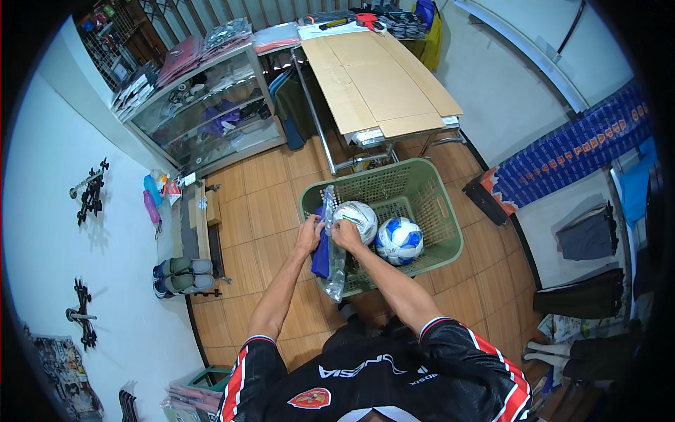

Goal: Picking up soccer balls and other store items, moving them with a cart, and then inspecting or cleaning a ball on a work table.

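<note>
A clear plastic bag [336, 266] hangs lengthwise at the left end of a green perforated plastic basket [447, 258]. Against its left side is a folded blue fabric item [320, 258]; whether the fabric is partly inside the bag I cannot tell. My left hand [310, 233] grips the fabric's upper part beside the bag, its fingertips partly hidden. My right hand [346, 235] is closed on the bag's edge, in front of a white ball with coloured lines [361, 213]. To the right of that, a white and blue ball [399, 241] sits in the basket.
Beyond the basket stands a metal-framed table topped with cardboard [390, 79], holding a red tape dispenser [369, 21]. A glass display case [211, 105] is at the back left. Shoes [183, 276] rest on a low rack at the left. A long blue printed roll [569, 153] leans at the right.
</note>
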`<action>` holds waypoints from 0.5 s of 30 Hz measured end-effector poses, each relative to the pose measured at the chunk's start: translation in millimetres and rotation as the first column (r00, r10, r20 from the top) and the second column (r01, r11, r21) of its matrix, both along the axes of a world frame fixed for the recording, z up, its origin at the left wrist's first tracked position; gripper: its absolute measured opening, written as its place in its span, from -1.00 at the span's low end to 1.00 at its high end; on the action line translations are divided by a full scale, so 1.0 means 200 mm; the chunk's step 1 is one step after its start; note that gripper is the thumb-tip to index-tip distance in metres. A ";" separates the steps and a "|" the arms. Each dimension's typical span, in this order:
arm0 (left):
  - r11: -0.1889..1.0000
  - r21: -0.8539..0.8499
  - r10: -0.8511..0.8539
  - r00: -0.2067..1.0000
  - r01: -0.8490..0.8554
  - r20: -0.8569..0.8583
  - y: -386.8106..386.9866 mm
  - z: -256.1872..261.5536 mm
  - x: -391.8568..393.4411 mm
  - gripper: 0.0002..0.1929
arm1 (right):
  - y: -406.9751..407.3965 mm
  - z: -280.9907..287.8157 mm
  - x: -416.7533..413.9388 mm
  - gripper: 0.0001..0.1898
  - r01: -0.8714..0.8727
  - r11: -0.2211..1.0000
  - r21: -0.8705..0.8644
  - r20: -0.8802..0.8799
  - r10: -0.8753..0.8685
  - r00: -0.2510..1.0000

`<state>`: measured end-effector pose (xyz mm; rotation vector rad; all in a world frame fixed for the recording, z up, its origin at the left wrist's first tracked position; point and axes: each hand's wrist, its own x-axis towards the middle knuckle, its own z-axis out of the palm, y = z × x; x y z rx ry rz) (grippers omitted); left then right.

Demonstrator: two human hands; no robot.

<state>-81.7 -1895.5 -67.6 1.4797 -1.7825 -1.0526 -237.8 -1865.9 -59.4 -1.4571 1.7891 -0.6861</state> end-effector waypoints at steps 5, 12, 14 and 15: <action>0.984 -0.153 -0.059 0.980 0.089 0.191 -0.08 -0.06 0.12 -0.74 | 0.01 0.06 0.11 -0.82 -0.044 0.997 -0.062 0.094 0.050 0.994; 0.960 -0.242 -0.066 0.951 0.143 0.302 -0.16 0.00 0.01 -0.79 | 0.08 0.06 0.05 -0.87 -0.057 0.991 -0.119 0.252 0.086 0.964; 0.988 -0.143 -0.025 0.978 0.056 0.205 -0.19 -0.02 0.05 -0.82 | 0.09 0.10 0.06 -0.88 -0.047 0.990 -0.133 0.266 0.082 0.961; 0.988 -0.141 -0.037 0.979 0.066 0.201 -0.20 -0.02 0.04 -0.82 | 0.10 0.10 0.03 -0.88 -0.027 0.990 -0.142 0.273 0.065 0.960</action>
